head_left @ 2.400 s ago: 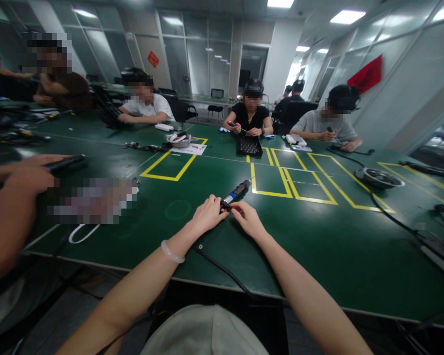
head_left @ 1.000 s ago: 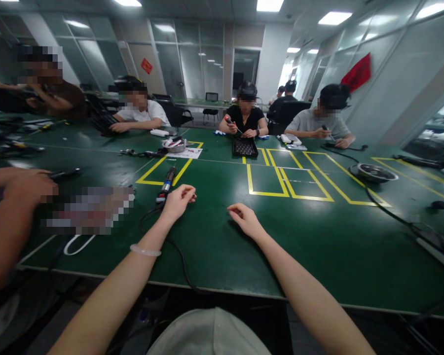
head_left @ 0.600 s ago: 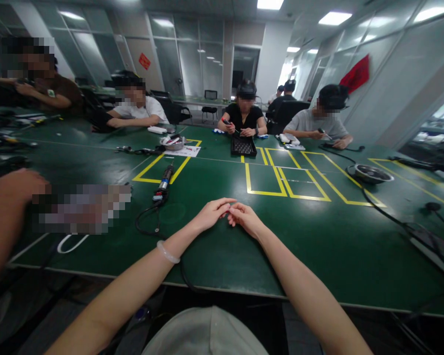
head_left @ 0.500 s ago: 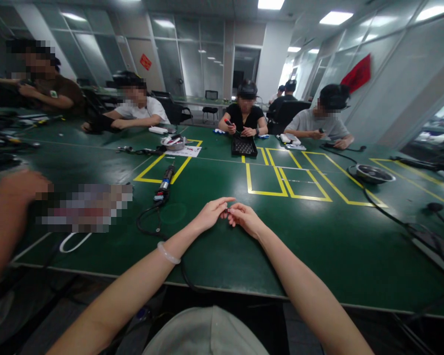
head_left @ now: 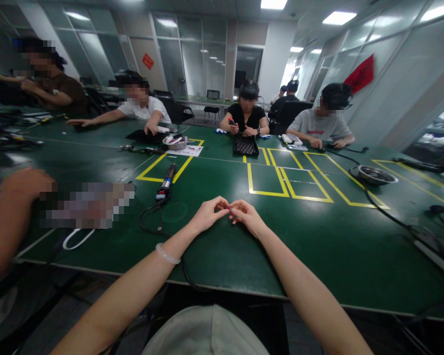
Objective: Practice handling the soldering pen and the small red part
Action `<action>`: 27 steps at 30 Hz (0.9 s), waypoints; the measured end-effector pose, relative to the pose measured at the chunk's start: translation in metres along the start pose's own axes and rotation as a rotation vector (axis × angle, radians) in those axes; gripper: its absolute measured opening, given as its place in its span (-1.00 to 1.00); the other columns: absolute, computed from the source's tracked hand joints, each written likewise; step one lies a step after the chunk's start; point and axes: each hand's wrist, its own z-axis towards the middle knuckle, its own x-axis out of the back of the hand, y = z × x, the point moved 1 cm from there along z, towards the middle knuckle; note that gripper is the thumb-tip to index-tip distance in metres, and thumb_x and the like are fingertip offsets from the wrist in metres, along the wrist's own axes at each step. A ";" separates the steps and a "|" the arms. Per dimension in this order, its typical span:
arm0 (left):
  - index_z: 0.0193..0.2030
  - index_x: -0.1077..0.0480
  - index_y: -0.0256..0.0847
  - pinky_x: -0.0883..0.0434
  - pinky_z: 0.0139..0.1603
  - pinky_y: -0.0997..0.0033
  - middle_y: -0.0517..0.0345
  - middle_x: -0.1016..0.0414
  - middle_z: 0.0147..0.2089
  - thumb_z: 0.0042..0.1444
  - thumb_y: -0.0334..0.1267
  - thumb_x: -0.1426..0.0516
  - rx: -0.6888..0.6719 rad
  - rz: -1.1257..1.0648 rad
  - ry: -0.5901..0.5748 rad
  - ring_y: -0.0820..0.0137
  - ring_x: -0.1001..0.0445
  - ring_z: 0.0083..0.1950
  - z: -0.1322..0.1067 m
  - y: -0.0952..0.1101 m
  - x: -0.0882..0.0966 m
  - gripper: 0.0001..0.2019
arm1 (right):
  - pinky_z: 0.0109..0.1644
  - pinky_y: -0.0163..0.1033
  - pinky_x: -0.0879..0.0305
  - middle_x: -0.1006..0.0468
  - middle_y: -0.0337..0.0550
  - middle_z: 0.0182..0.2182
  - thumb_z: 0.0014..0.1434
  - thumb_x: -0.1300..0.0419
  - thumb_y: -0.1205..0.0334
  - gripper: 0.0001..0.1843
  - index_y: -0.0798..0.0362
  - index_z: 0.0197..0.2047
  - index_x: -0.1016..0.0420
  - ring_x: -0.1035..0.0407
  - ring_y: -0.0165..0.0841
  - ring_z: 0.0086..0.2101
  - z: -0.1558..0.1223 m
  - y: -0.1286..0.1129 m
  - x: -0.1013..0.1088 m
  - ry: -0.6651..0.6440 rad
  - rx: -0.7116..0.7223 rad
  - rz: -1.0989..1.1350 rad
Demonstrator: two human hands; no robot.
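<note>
Red banner point(head_left: 360, 74) hangs on right wall point(head_left: 403, 86); ceiling lights point(head_left: 339, 18) glow.

Small piece point(head_left: 228, 209): mostly covered by my fingers point(head_left: 219, 200) — too small to name; whether my right hand point(head_left: 247, 216) grips it too, I cannot tell.
Cable point(head_left: 144, 228): hidden for a stretch under my left forearm point(head_left: 144, 286).
Neighbour's arm point(head_left: 9, 217): cut off by the left edge, fingertips lost in blocky blur.
White-looped item point(head_left: 92, 204): pixelated.
Black tray point(head_left: 246, 153): contents too small to make out.

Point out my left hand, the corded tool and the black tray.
Your left hand point(head_left: 209, 214): head view, back of the hand.
Corded tool point(head_left: 166, 182): head view, middle of its barrel.
Black tray point(head_left: 245, 154): head view, front wall.
</note>
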 end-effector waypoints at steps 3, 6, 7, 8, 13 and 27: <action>-0.17 -0.39 -0.19 -0.40 -0.04 0.37 0.16 -0.51 -0.19 0.13 -0.14 -0.13 -0.032 0.050 -0.009 0.39 -0.50 -0.15 -0.001 0.000 0.000 -0.80 | -0.44 -0.36 -0.37 -0.49 -0.24 -0.39 -0.03 -0.38 0.05 -0.64 0.05 -0.22 -0.45 -0.39 -0.44 -0.42 0.002 0.002 0.002 0.006 0.035 -0.083; -0.16 -0.40 -0.18 -0.40 -0.05 0.39 0.16 -0.52 -0.19 0.16 -0.13 -0.11 -0.062 0.110 -0.048 0.39 -0.50 -0.15 0.000 0.003 0.002 -0.79 | -0.44 -0.35 -0.37 -0.48 -0.25 -0.40 -0.04 -0.38 0.06 -0.65 0.07 -0.25 -0.45 -0.37 -0.47 -0.46 0.003 0.004 0.003 0.013 0.059 -0.128; -0.14 -0.41 -0.17 -0.40 -0.05 0.38 0.16 -0.52 -0.17 0.18 -0.11 -0.09 -0.073 0.147 -0.047 0.38 -0.50 -0.14 0.001 0.003 0.005 -0.78 | -0.45 -0.35 -0.37 -0.47 -0.26 -0.42 -0.04 -0.38 0.06 -0.66 0.07 -0.26 -0.45 -0.37 -0.47 -0.47 0.003 0.003 0.004 0.021 0.064 -0.135; -0.12 -0.41 -0.16 -0.39 -0.04 0.38 0.16 -0.52 -0.15 0.19 -0.10 -0.07 -0.082 0.198 -0.025 0.38 -0.49 -0.12 0.001 0.004 0.011 -0.77 | -0.46 -0.35 -0.37 -0.47 -0.26 -0.43 -0.04 -0.37 0.06 -0.66 0.07 -0.27 -0.44 -0.37 -0.48 -0.48 0.003 0.003 0.004 0.031 0.067 -0.137; -0.04 -0.39 -0.17 -0.33 0.10 0.25 0.02 -0.45 0.00 0.21 -0.05 -0.02 0.074 0.644 0.414 0.25 -0.42 0.04 -0.003 -0.015 0.076 -0.69 | -0.47 -0.36 -0.35 -0.45 -0.29 -0.46 -0.05 -0.36 0.06 -0.66 0.07 -0.30 -0.40 -0.37 -0.48 -0.50 0.004 0.003 0.005 0.063 0.063 -0.145; 0.10 -0.32 -0.27 -0.42 -0.11 0.08 -0.31 -0.35 0.12 -0.07 0.28 -0.10 0.896 0.862 0.296 -0.07 -0.42 0.07 -0.022 -0.094 0.159 -0.27 | -0.45 -0.36 -0.29 -0.46 -0.31 -0.53 -0.01 -0.33 0.08 -0.69 0.07 -0.30 -0.37 -0.34 -0.49 -0.55 0.001 0.000 0.003 0.021 0.026 -0.215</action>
